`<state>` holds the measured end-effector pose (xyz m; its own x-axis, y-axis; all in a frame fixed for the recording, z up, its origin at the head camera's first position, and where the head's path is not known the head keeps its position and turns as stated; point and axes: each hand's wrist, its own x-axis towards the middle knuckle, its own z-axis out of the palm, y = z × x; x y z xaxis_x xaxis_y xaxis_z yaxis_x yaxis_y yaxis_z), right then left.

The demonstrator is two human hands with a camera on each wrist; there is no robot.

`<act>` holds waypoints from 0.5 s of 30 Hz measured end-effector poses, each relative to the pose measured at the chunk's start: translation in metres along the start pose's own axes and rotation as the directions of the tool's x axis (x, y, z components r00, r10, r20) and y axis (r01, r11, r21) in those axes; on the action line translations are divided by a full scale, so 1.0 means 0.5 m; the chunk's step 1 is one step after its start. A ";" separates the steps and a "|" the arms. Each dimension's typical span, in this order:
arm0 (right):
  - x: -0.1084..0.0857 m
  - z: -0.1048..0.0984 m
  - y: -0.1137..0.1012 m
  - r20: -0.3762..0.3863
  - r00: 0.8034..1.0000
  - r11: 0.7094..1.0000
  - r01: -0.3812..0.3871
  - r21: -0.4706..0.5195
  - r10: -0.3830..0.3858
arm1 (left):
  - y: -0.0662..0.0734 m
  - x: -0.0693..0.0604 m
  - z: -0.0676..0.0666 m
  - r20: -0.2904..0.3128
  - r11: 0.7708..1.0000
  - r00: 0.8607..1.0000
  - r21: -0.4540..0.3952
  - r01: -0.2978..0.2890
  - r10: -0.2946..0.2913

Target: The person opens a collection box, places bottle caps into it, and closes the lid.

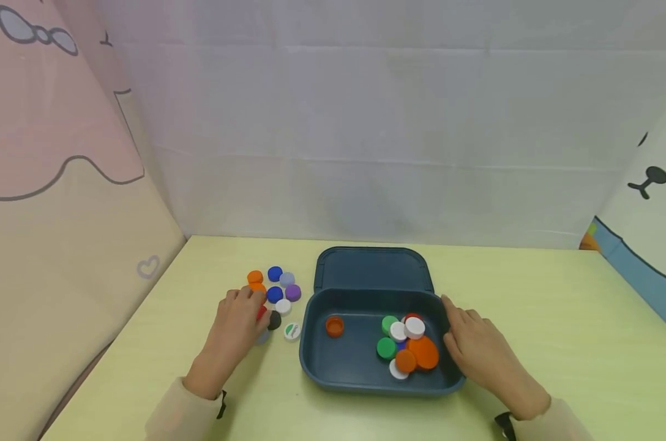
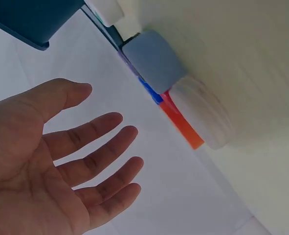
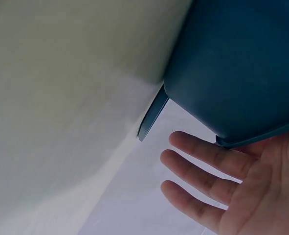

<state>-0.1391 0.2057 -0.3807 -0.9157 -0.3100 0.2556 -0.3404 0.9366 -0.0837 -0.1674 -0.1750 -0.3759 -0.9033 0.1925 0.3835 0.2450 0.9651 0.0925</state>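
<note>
A dark blue box (image 1: 344,383) holds an orange-brown cap (image 1: 335,326) at its left and a pile of green, white, red and orange caps (image 1: 387,348) at its right. My left hand (image 1: 231,331) hovers at a group of bottle caps left of the box, fingers spread and curved, nothing between them in the left wrist view. Below it there, a blue-grey cap (image 2: 154,61) and a whitish cap (image 2: 200,112) stand on the table. At the box's right rim rests my right hand (image 1: 478,346); three of its fingers extend loosely outside the wall (image 3: 232,63).
Behind the box lies a matching dark blue lid (image 1: 374,268). Blue, purple and white caps (image 1: 293,293) and a white cap with a green print (image 1: 292,332) sit between my left hand and the box. A pale curtain (image 1: 377,141) closes the table's back edge.
</note>
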 end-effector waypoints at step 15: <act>0.000 -0.006 -0.004 0.004 1.000 1.000 -0.010 0.007 0.010 | -0.038 -0.036 0.015 0.019 0.978 0.991 0.161 -0.132 0.131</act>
<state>-0.1380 0.2045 -0.3778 -0.9198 -0.3016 0.2511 -0.3330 0.9384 -0.0926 -0.1586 -0.1955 -0.3913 -0.8697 0.3207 0.3751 0.3023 0.9470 -0.1087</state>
